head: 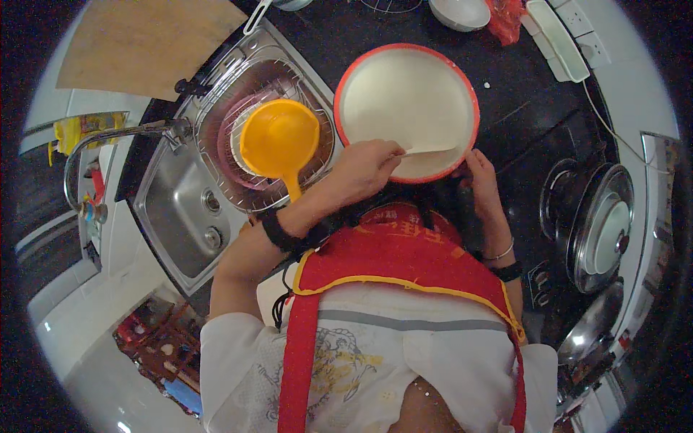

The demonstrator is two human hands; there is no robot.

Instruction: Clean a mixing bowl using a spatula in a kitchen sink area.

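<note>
A large round white basin with a red rim (353, 59) stands on the black counter before me. Its inside is smooth and off-white; whether this is a pale mixture or bare basin I cannot tell. My left hand (373, 165) is over the near left part of the basin, fingers closed on a thin pale flat utensil (433, 151), perhaps a scraper, whose blade points right inside the basin. My right hand (481, 170) is at the near right of the rim, with fingertips touching it; the thumb side is partly hidden.
Left lies a steel sink (181, 200) with a faucet (124, 131); a wire basket (208, 127) there holds a yellow plastic ladle or scoop (279, 138). A lidded pot (582, 238) stands right. A white bowl (460, 13), red plastic bag (504, 21) and pale tray (557, 40) are behind.
</note>
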